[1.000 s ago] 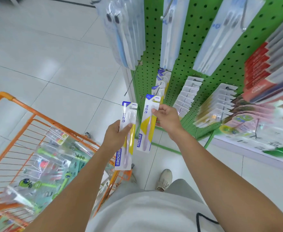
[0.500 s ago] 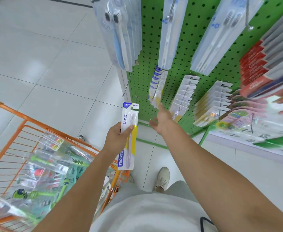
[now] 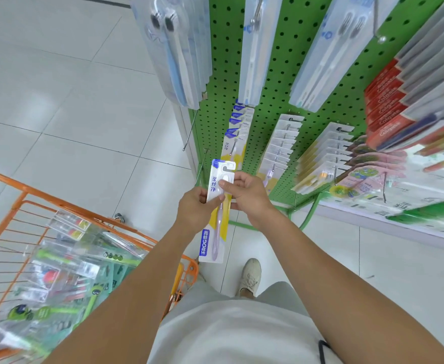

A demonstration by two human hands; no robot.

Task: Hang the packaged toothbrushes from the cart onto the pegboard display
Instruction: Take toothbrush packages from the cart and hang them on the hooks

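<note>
Back from the pegboard comes the right hand, now meeting the left hand on the 1 remaining packaged toothbrush. Both hands are gripping it: left fingers curling round the card's left edge, right thumb and fingers pinching it just below the hang hole. The pack is standing nearly upright, its long axis running from the hanger slot at top down toward the shoe, slot end pointing at the board. The matching row of blue-and-yellow packs is hanging just above and beyond that slot, so the right hand looks nearer the peg and likelier to carry it up. More packs are waiting in the orange cart at left.
</note>
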